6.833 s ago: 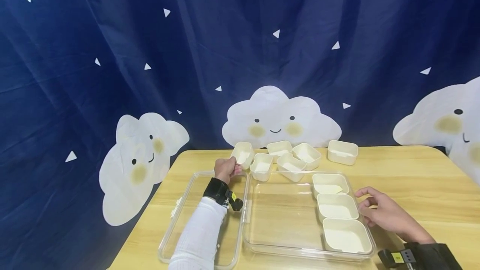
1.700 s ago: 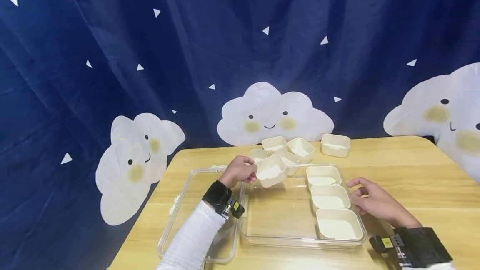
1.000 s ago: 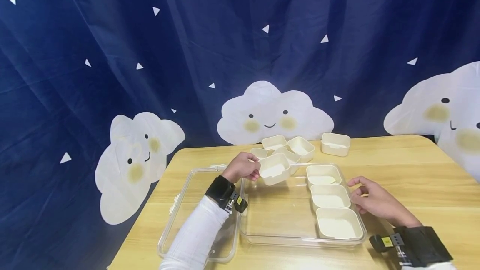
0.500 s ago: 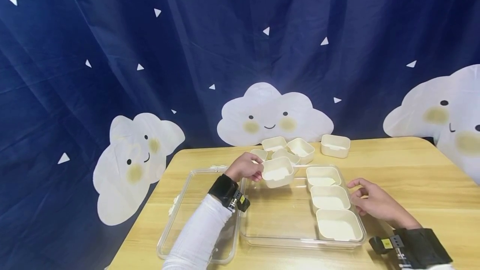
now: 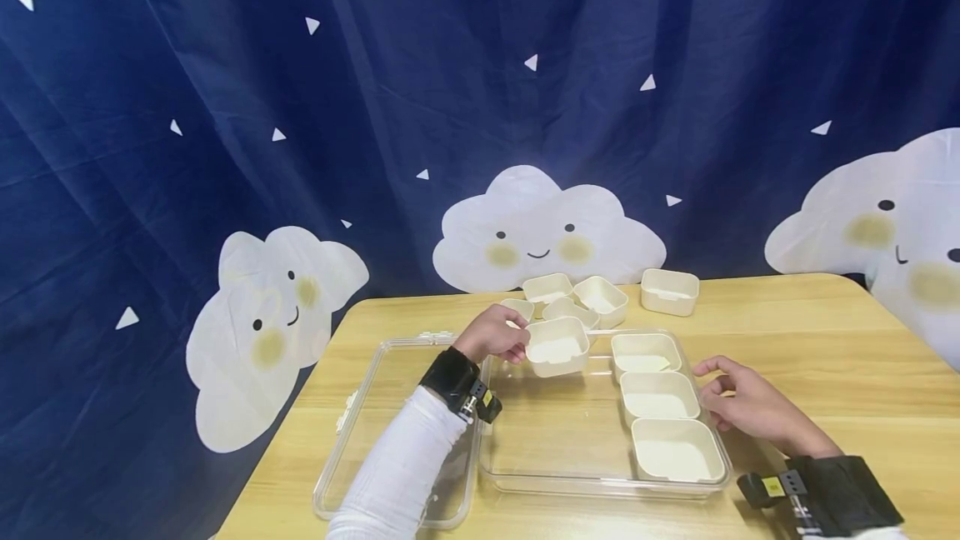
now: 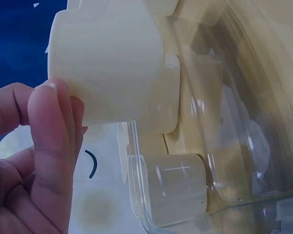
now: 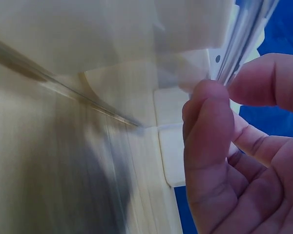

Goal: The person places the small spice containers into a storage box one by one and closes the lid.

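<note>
1. Over the far end of the clear case (image 5: 562, 440), your left hand (image 5: 491, 333) pinches one cup (image 5: 557, 348) by its left wall. Cup touching the rim or not: cannot tell.
2. Your right hand (image 5: 750, 407) is at the case's right wall, fingertips by the rim. Pinch or mere touch: cannot tell.
3. Step in hand, as judged: you are filling the case. Three row cups (image 5: 660, 397) line its right side; five loose cups (image 5: 602, 298) stand beyond the far wall; a clear lid (image 5: 401, 398) lies to the left.
4. Next move probably calls for you to lower the cup level beside the row, then let go. Risk: knocking the farthest row cup.
5. Only the head view gives you the cup's inside, and a yellowish chip (image 5: 664, 363) in the farthest row cup.
6. Your left wrist view adds the cup's outer wall with fingertips against it, plus a loose cup seen through the case.
7. Your right wrist view brings rim and fingertips close; the held cup cannot be made out there.
</note>
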{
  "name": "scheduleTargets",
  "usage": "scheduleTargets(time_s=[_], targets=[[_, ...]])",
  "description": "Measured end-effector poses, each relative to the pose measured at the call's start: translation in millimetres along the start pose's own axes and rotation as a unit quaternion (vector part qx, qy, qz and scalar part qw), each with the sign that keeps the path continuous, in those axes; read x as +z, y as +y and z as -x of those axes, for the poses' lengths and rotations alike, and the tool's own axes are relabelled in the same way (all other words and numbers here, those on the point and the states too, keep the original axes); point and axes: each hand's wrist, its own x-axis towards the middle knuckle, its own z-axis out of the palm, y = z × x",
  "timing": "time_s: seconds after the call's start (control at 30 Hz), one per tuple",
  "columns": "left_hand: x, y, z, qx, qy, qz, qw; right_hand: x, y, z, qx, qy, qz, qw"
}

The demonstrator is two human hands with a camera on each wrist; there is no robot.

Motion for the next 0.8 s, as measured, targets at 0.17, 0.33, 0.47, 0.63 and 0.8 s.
scheduleTargets(time_s=[0.17, 0.33, 0.47, 0.63, 0.8], targets=[[2.5, -0.5, -2.2, -0.001, 0.001, -0.002, 1.0000, -0.2, 1, -1, 0.003, 0.000, 0.004, 1.000], [5.4, -1.9, -4.5, -0.002, 0.002, -0.011, 0.9999, -0.4, 2, -1, 0.003, 0.002, 0.010, 1.000], [7.6, -1.1, -6.8, -0.001, 0.002, -0.019, 0.9998, -0.6, 2, -1, -0.001, 0.002, 0.005, 1.000], [10.0, 1.8, -8.3, -0.003, 0.000, -0.024, 0.9997, -0.8, 3, -1, -0.009, 0.000, -0.004, 1.000], [12.9, 0.1, -11.3, 0.002, 0.001, -0.038, 0.9993, -0.3, 2, -1, -0.010, -0.002, -0.012, 1.000]])
